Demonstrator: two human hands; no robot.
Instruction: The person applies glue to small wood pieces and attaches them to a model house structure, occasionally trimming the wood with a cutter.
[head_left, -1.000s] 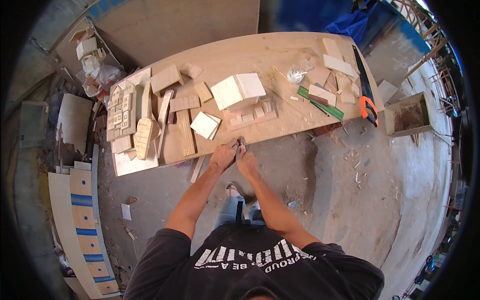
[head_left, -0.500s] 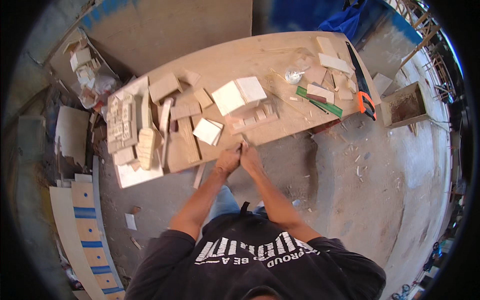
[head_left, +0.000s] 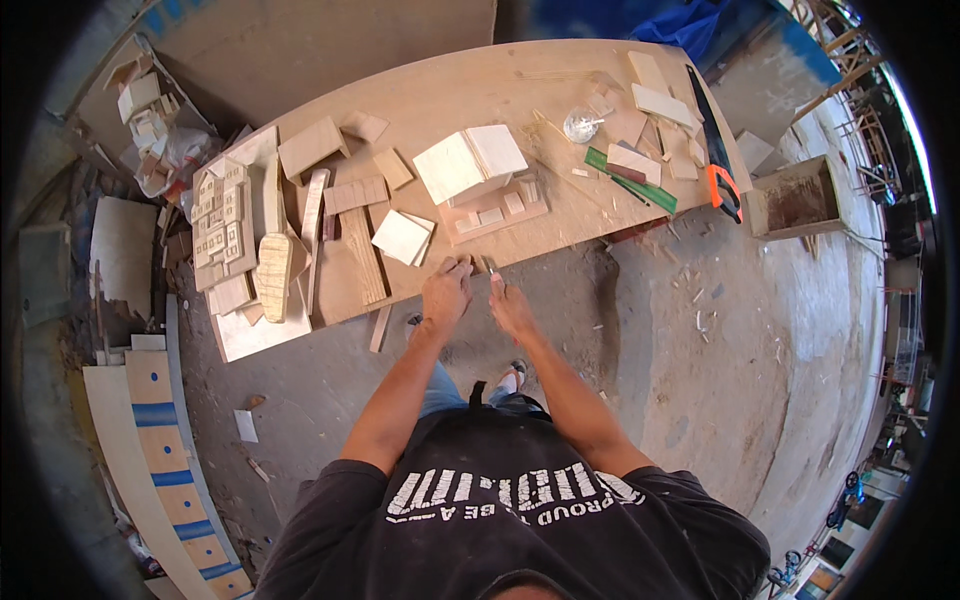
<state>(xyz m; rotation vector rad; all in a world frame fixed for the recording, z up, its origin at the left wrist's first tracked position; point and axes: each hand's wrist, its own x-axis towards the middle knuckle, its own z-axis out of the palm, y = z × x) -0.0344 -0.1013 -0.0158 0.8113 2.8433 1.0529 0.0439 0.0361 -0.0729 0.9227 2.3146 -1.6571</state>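
Note:
My right hand is wrapped round a slim knife, its narrow blade pointing up toward the table's front edge. Just left of it, my left hand is closed at the same edge, fingertips pinching what looks like a small wooden piece, mostly hidden by the fingers. A small gap separates the two hands. Beyond them on the table stands a wooden model house with a pitched pale roof and small blocks along its front base. Left of the house lie stacked square pale boards, nearest my left hand.
The wooden table also bears a building-like wooden model, strips and offcuts at left. On its right are a clear container, a green strip and a handsaw with an orange handle. A box stands beyond the right end.
My hands were together at the table edge and have come apart, the right one moving right with the knife. The whole view has shifted slightly, with the table now higher in it.

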